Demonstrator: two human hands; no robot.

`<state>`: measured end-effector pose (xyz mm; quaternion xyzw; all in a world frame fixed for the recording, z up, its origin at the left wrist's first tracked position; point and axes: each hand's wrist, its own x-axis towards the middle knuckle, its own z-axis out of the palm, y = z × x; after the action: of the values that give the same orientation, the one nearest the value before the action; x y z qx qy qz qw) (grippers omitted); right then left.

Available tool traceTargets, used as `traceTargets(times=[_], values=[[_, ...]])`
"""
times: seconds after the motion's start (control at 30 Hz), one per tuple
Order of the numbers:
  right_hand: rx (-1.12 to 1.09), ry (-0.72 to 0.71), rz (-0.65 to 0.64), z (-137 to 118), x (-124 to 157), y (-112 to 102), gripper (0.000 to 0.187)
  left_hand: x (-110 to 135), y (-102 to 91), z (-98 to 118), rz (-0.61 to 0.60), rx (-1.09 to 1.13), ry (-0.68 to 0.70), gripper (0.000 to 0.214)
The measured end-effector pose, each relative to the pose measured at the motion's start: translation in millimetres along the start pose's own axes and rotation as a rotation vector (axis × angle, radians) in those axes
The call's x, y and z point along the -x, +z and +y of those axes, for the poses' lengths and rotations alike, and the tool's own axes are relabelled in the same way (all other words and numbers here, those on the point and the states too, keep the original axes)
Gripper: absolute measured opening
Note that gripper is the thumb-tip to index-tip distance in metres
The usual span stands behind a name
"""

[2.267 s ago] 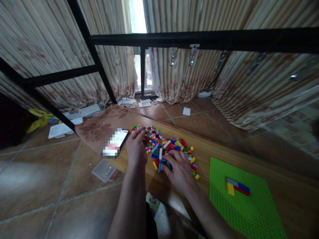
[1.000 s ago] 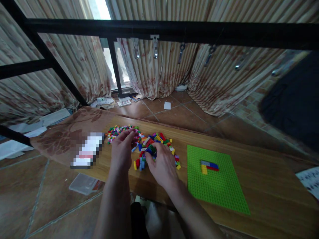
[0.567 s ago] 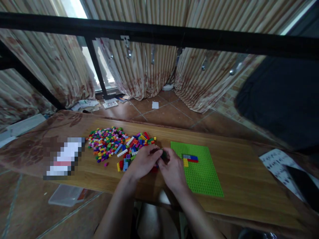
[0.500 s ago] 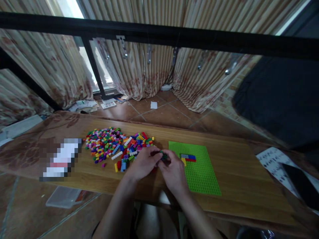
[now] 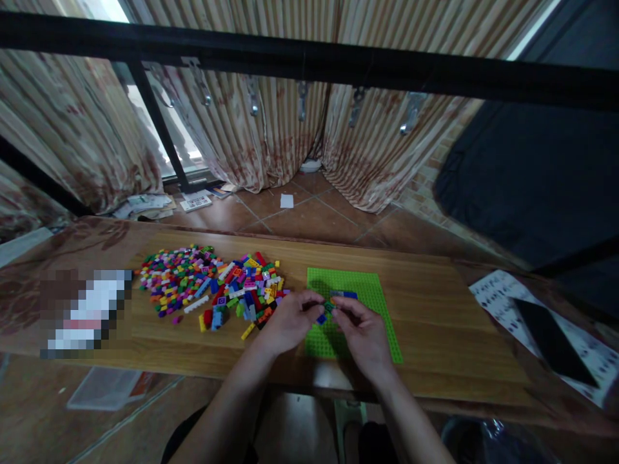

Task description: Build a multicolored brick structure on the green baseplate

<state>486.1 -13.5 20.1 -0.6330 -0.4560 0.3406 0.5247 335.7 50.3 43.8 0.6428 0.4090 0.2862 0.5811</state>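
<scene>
green brick [image 5: 329,307] between left hand [image 5: 290,321] and right hand [image 5: 366,335]

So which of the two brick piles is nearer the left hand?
The pile of larger bricks, right beside the left hand; the pile of smaller bricks lies farther left.

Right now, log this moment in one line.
left hand: holding green brick; right hand: holding same brick; beneath: green board; left of board: loose bricks
</scene>
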Motion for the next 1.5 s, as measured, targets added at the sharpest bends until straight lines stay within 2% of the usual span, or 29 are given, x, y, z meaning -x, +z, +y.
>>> traceTargets(times=[0.13, 0.23, 0.43, 0.57, 0.7, 0.87, 1.0, 1.2, 1.5], values=[[0.223, -0.051, 0.092, 4, 0, -28, 0.023, -4, 1.8, -4, 0.037, -0.064, -0.005, 0.018], [0.422, -0.141, 0.096, 7, 0, -41, 0.020, -5, 2.3, -7, 0.022, -0.160, 0.001, 0.018], [0.542, -0.276, -0.064, 14, 1, -46, 0.018, -6, 8.6, -5, 0.035, -0.341, -0.009, 0.021], [0.560, -0.269, -0.099, 18, 1, -49, 0.016, -7, 13.9, -4, 0.042, -0.367, 0.005, 0.022], [0.607, -0.226, -0.080, 20, 0, -53, 0.019, -9, 17.0, -4, 0.052, -0.397, 0.022, 0.021], [0.648, -0.192, -0.054, 22, 2, -53, 0.023, -10, 19.1, -2, 0.055, -0.430, 0.028, 0.025], [0.593, -0.249, -0.094, 18, 1, -45, 0.031, -11, 20.3, 0, 0.048, -0.485, -0.001, 0.032], [0.579, -0.300, -0.138, 16, -5, -28, 0.042, -12, 21.8, 3, 0.047, -0.610, -0.044, 0.025], [0.624, -0.281, -0.111, 17, -4, -28, 0.037, -11, 22.6, 2, 0.027, -0.674, -0.020, 0.019]])
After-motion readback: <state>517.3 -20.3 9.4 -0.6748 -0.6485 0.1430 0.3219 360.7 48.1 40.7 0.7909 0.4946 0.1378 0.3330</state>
